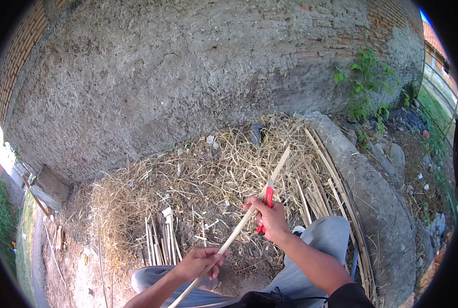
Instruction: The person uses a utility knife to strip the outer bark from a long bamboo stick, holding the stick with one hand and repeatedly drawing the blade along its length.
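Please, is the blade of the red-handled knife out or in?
Out: a grey blade shows beyond the red handle, across the pale strip; the right hand holds the handle.

– Anything green near the wall (177,66)?
– Yes, a leafy plant (366,84) just in front of the wall's right part. Grass (434,110), too, past the wall's right end.
– And at the wall's foot?
– Toward the left end of the wall, a squarish block (53,186). Toward the right, a thick grey curb (375,215), running outward from the wall.
– Anything farther off?
– Past the wall's right end, a reddish roof (431,36).
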{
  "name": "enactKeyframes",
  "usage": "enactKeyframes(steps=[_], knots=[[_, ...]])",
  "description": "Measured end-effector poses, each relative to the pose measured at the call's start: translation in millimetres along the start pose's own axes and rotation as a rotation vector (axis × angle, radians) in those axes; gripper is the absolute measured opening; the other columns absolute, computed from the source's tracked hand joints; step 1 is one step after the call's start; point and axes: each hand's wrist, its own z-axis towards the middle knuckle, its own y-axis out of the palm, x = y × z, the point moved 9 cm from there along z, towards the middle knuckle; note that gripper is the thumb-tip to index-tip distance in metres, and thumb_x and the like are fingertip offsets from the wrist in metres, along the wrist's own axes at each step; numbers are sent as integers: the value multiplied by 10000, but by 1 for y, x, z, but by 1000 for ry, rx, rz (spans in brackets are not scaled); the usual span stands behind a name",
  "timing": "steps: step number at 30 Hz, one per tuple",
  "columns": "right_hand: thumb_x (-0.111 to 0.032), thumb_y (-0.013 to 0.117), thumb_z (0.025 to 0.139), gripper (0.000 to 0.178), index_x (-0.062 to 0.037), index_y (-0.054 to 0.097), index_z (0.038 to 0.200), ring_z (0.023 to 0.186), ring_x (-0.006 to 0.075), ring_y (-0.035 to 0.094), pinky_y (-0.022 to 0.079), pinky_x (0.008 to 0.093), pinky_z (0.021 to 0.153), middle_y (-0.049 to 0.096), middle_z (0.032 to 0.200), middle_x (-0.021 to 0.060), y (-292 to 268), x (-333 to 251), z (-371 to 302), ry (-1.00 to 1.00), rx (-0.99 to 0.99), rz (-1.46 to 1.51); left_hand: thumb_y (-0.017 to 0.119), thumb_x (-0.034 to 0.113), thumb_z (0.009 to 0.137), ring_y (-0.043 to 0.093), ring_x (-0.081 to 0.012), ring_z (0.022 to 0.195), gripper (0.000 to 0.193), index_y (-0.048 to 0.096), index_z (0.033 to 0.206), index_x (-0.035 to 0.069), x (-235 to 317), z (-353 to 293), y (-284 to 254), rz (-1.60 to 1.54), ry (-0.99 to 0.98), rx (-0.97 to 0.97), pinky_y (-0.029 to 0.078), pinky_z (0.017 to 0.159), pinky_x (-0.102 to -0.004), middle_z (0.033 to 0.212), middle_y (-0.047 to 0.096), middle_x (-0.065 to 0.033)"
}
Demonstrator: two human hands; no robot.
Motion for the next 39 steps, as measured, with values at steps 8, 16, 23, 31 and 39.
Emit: enactKeyframes(steps=[8, 16, 23, 31, 39], knots=[[-259, 695, 931, 270, 6, 703, 880, 430, 19, 392, 276, 215, 389, 725, 795, 101, -5, 16, 13, 14, 40, -207, 392, 345, 1074, 496, -75, 567, 395, 571, 1122, -4, 31, 34, 14, 426, 249, 177, 415, 537, -235, 771, 565, -17], [-392, 549, 999, 507, 14, 587, 1299, 537, 193, 566, 436, 340, 540, 582, 610, 76, 4, -52, 2, -479, -36, -1030, 370, 278, 1082, 235, -50, 476, 302, 543, 995, 45, 3, 30, -2, -354, -73, 36, 195, 417, -234, 646, 351, 36], [-204, 654, 942, 306, 29, 685, 1136, 504, 197, 577, 446, 313, 476, 645, 701, 96, 43, -45, -30, -747, -283, -1149, 367, 284, 1082, 246, -58, 473, 309, 542, 999, 44, 4, 19, -7, -367, -20, 94, 188, 420, -246, 623, 344, 35], [-243, 679, 909, 284, -19, 719, 1079, 515, 223, 584, 470, 337, 478, 632, 673, 81, 54, -38, -37, -840, -293, -1336, 359, 297, 1085, 270, -59, 461, 330, 522, 941, 48, -12, 20, -9, -255, 21, 173, 205, 409, -253, 605, 343, 38], [-349, 618, 949, 338, -69, 726, 1105, 481, 194, 586, 464, 328, 422, 622, 642, 40, 48, -11, -33, -836, -332, -1416, 390, 287, 1071, 410, -85, 533, 375, 543, 873, 7, -41, 25, -25, 67, 134, 379, 354, 505, -271, 614, 452, 5]])
